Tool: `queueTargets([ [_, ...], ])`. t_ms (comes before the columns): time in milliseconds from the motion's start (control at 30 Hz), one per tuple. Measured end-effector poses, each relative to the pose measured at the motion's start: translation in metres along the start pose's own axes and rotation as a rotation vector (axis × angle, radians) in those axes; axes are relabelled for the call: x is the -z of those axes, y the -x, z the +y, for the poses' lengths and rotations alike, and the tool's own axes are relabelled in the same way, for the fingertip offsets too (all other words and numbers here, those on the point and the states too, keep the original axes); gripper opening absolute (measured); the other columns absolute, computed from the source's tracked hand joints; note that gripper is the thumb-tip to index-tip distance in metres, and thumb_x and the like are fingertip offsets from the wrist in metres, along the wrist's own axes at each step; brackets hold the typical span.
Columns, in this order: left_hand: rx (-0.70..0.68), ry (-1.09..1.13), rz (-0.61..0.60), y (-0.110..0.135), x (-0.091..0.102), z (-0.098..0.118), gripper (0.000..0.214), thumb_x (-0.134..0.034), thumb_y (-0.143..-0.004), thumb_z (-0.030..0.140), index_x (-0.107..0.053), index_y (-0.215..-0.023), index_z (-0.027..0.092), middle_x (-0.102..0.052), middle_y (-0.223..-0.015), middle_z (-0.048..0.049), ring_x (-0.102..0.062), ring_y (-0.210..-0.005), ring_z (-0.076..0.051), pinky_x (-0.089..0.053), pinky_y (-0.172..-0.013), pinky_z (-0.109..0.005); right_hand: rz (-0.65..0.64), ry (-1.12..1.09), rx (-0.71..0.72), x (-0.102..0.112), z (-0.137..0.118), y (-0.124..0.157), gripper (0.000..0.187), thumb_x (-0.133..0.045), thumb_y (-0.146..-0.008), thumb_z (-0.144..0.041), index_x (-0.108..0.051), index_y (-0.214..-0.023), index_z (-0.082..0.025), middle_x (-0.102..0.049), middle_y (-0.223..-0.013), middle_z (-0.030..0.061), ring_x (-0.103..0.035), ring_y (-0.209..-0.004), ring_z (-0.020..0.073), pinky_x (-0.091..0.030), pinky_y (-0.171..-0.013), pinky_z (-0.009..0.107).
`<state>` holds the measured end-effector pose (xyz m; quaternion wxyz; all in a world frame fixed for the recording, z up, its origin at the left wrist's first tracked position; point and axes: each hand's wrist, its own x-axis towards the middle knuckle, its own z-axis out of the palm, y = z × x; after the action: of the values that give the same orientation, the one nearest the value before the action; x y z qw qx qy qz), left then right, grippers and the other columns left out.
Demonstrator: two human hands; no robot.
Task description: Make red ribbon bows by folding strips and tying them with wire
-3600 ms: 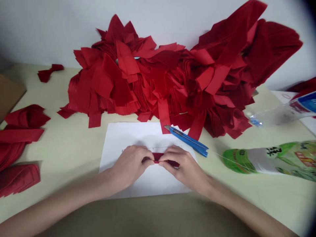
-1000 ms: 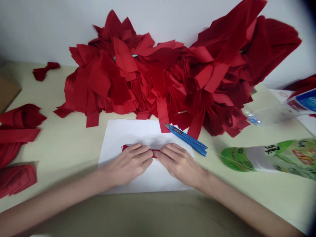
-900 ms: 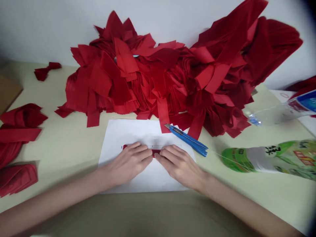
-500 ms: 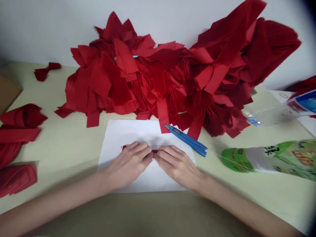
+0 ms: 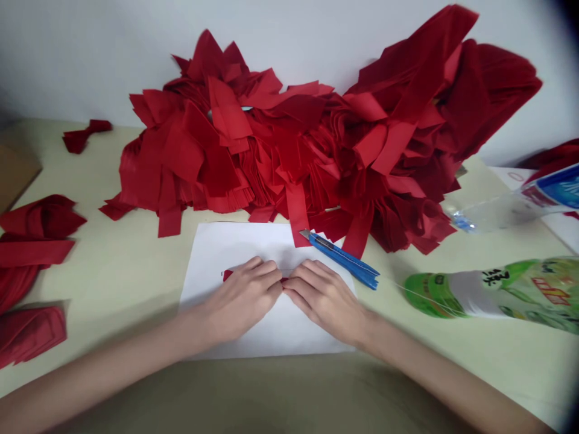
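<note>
Left hand [image 5: 239,295] and right hand [image 5: 323,299] palm-down, fingertips together at the middle, over a dark red strip [image 5: 227,275]; pinching or only pressing, impossible to tell. Strip lying lengthwise on a sheet of white paper [image 5: 235,247], mostly hidden under the fingers, one end showing past the left hand. By the paper's upper right corner, a blue utility knife [image 5: 344,261]. Behind the paper, a big heap of red strips [image 5: 289,144] against the wall. Off to the right, a green plastic bottle [image 5: 493,295] on its side and a clear plastic bottle [image 5: 497,208]. Off to the left, red folded bundles [image 5: 31,253] on the pale table [image 5: 104,253].
</note>
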<state>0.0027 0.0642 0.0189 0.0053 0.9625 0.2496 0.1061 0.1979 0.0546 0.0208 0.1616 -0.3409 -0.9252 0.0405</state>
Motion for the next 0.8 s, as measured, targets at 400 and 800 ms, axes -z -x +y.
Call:
queueTargets([
  [400,0.231,0.623,-0.167,-0.015,0.025,-0.024,0.019,-0.054,-0.083,0.018,-0.064,-0.067,0.018,-0.058,-0.059,0.0029,-0.050,-0.059,-0.011,-0.040,-0.066,-0.026,-0.348,-0.518,-0.229,0.031,0.020,-0.020,0.009,-0.058,-0.084,-0.022,-0.067,-0.086,-0.021,-0.066,-0.077,-0.0031,-0.057,-0.068,0.0095,-0.042,-0.063,0.022],
  [800,-0.095,-0.071,0.072,0.000,0.001,-0.015,0.025,-0.044,-0.087,0.009,-0.059,-0.068,0.014,-0.057,-0.067,-0.0035,-0.048,-0.066,-0.017,-0.035,-0.062,-0.032,-0.149,0.011,0.005,0.009,0.007,-0.015,0.018,-0.051,-0.087,-0.017,-0.060,-0.072,-0.013,-0.059,-0.072,0.0047,-0.052,-0.071,0.0174,-0.041,-0.069,0.032],
])
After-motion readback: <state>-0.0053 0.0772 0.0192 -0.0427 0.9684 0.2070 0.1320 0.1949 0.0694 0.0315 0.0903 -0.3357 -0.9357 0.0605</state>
